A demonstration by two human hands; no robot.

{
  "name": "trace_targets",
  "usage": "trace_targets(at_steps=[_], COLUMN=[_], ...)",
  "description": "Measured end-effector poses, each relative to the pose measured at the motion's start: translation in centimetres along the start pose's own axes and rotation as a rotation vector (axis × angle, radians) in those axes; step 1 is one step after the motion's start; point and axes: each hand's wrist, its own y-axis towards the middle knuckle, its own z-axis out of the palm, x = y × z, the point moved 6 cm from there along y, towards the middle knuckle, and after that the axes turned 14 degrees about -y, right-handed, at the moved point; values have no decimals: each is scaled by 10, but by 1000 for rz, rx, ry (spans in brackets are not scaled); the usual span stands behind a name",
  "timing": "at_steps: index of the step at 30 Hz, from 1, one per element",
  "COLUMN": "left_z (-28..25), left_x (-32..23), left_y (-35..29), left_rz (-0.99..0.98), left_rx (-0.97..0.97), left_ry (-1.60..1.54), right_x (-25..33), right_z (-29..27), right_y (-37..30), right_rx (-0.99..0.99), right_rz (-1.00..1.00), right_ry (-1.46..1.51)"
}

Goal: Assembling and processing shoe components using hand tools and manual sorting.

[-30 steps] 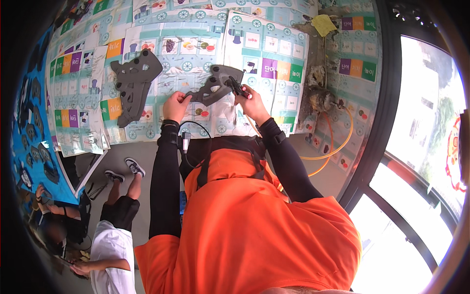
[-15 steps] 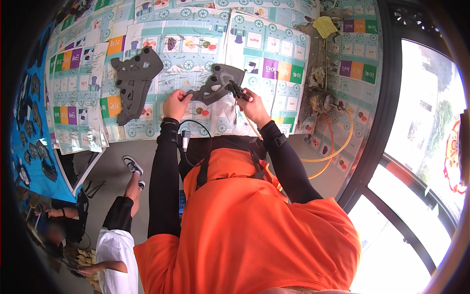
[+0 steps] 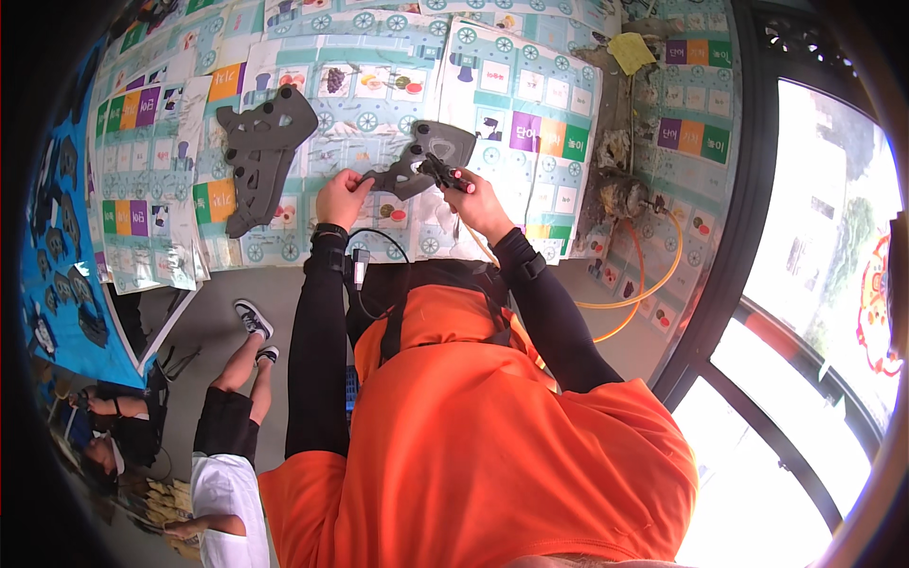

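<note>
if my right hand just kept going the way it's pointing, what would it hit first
Most likely the small dark grey plate. The right hand points up and to the left in the picture, its red-tipped tool already at that plate's edge, which the left hand steadies. Depth is hard to judge here.

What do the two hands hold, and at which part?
The left hand grips the dark grey flat part at its lower left end; the right hand holds a small tool against it.

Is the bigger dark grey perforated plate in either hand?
No: the bigger dark grey perforated plate lies alone; left hand and right hand hold the smaller grey plate.
</note>
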Motion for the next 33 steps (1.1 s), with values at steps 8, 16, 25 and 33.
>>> trace_targets(at_steps=[8, 16, 25, 33], left_z=[0, 1, 0, 11], left_x=[-2, 0, 2, 6], left_y=[2, 3, 2, -2], left_rz=[10, 24, 30, -9], left_rx=[1, -3, 0, 21], left_ry=[-15, -29, -33, -102], right_x=[5, 6, 25, 7], right_z=[4, 3, 14, 12], right_y=[-7, -16, -8, -31], right_rx=[54, 98, 88, 234], right_rz=[6, 40, -13, 65], right_ry=[-40, -14, -81, 52])
